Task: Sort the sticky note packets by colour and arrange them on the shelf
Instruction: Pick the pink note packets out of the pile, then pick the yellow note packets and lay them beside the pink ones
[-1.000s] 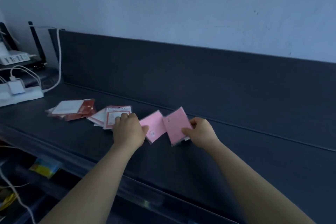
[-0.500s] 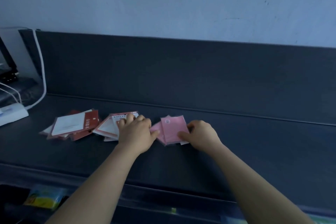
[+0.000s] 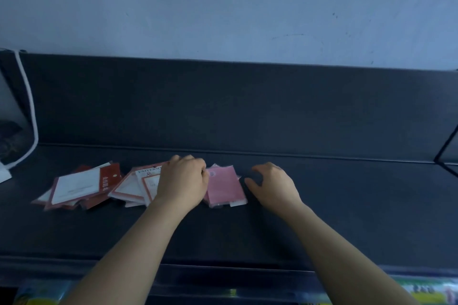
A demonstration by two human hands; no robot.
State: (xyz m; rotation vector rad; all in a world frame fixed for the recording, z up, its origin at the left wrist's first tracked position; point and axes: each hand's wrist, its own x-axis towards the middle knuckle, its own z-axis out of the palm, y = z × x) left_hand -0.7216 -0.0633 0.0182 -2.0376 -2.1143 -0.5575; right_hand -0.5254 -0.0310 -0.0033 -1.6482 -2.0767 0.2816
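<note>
Centre of frame: the left hand [image 3: 182, 181] lies knuckles-up across the meeting edge of a fan of white-and-red packets [image 3: 131, 187] and a stack of pink packets [image 3: 224, 187], all on the dark shelf [image 3: 347, 205]. The right hand [image 3: 273, 184], fingers loosely curled and holding nothing, is just right of the pink stack, apart from it. Lower left: a second white-and-red pile [image 3: 76, 186]. Far left: a white cable [image 3: 33, 116].

The only legible print is "UNIVERS", in dark capitals along the top edge of the white red-bordered packet [image 3: 146, 182] half covered by the left grip [image 3: 183, 181]; gold characters on the red packet [image 3: 109, 179] farther left of it are too small to read.
</note>
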